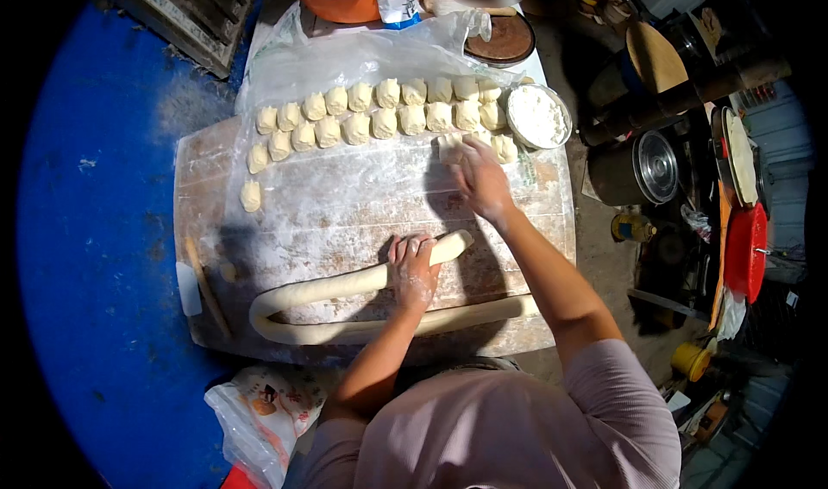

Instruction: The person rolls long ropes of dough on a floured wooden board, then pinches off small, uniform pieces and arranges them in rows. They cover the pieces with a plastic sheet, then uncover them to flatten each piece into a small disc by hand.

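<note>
A long rope of dough [336, 286] lies bent in a U on a floured wooden board [310, 214]. My left hand [414, 274] is wrapped around its upper arm, near the cut end. My right hand [479, 172] reaches to the third row of dough pieces, its fingertips at a dough piece [449, 147]; whether they hold it cannot be told. Another dough piece [504, 149] sits just right of these fingers. Rows of cut dough pieces [356, 129] stand along the far side, on a clear plastic sheet. A round bowl of flour [538, 115] stands at their right end.
A thin wooden stick [208, 288] and a white scraper-like piece [189, 288] lie at the board's left edge. Behind the dough are a crumpled plastic sheet [362, 52], an orange tub [362, 4] and a round brown lid [501, 39]. A lidded pot [634, 167] stands right of the board.
</note>
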Demonstrator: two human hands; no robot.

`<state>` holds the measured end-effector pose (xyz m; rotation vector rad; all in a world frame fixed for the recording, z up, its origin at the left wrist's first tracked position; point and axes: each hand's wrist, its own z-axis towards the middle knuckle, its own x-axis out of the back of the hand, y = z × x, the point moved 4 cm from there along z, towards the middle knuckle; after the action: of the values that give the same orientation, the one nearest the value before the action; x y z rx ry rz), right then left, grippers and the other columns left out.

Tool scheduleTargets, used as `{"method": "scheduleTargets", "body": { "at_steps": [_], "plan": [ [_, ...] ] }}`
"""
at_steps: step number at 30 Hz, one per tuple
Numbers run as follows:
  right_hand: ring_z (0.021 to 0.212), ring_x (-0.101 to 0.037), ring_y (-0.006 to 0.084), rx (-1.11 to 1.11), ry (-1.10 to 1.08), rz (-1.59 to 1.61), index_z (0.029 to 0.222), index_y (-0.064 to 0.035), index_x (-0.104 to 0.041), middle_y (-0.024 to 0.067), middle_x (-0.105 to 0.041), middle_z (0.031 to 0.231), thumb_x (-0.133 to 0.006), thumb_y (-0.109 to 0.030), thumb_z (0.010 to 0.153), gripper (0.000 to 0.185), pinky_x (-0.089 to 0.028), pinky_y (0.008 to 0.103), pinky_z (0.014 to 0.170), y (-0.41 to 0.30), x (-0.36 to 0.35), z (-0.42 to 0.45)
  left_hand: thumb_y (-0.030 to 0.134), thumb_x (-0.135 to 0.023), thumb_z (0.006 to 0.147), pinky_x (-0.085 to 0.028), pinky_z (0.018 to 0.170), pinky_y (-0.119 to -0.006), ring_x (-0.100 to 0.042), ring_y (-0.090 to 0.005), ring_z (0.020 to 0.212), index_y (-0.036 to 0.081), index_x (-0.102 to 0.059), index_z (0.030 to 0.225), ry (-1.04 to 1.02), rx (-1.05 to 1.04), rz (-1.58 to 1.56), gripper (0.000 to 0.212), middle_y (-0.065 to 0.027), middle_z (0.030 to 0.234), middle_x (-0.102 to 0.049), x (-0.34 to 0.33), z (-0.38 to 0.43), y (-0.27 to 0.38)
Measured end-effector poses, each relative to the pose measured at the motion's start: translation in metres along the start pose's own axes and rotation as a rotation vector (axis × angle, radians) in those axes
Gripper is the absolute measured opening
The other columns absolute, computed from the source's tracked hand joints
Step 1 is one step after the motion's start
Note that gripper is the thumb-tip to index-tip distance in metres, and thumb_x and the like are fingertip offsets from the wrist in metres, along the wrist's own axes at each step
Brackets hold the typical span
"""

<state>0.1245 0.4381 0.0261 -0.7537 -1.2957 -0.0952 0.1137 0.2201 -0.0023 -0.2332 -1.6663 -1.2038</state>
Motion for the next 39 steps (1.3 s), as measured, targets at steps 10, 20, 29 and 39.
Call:
{"method": "scheduleTargets", "body": {
  "at_steps": [10, 20, 29, 39],
  "plan": [
    [0.071, -0.058, 0.0093, -0.664, -0.261, 1.191, 0.098, -0.0002, -0.07, 0.0024, -0.067, 0.083, -0.061, -0.014, 0.094, 0.017, -0.049, 0.0252, 0.065, -0.01, -0.084, -0.116, 0.003, -0.072, 0.071, -0.038, 0.101, -0.051, -0.048, -0.0418, 0.118, 0.007, -0.036, 0.139, -0.234, 0.106, 0.155, 0.077, -0.0215, 0.127, -0.052, 0.0, 0.015, 0.015],
    [0.065, -0.061, 0.0094, -0.56, -0.513, 1.371, 0.089, -0.0002, -0.07, 0.006, -0.069, 0.078, -0.065, -0.021, 0.092, 0.022, -0.05, 0.0251, 0.057, -0.039, -0.037, -0.08, 0.017, -0.073, 0.067, -0.039, 0.087, -0.041, -0.062, -0.032, 0.084, 0.01, -0.067, 0.084, -0.005, 0.036, 0.067, 0.02, -0.0148, 0.085, -0.066, -0.013, 0.032, -0.012],
    [0.132, -0.037, 0.037, 0.43, 0.033, -0.47, 0.14, -0.0002, -0.038, 0.0202, -0.035, 0.147, -0.057, -0.018, 0.09, 0.056, -0.034, 0.0425, 0.109, -0.022, -0.062, 0.031, 0.018, -0.082, 0.065, -0.024, 0.111, -0.053, -0.043, -0.0327, 0.126, 0.003, -0.062, 0.117, 0.048, 0.016, 0.149, 0.058, -0.0134, 0.132, -0.05, 0.038, -0.008, -0.023],
    [0.078, -0.065, 0.0173, -0.908, -0.55, 1.326, 0.106, 0.0012, -0.066, 0.0088, -0.067, 0.092, -0.059, -0.025, 0.096, 0.029, -0.057, 0.0343, 0.075, -0.076, -0.082, -0.093, -0.002, -0.066, 0.07, -0.041, 0.093, -0.049, -0.052, -0.0407, 0.104, 0.003, -0.053, 0.121, 0.119, -0.038, -0.057, 0.053, -0.02, 0.113, -0.056, 0.034, -0.012, -0.039]
  ]
}}
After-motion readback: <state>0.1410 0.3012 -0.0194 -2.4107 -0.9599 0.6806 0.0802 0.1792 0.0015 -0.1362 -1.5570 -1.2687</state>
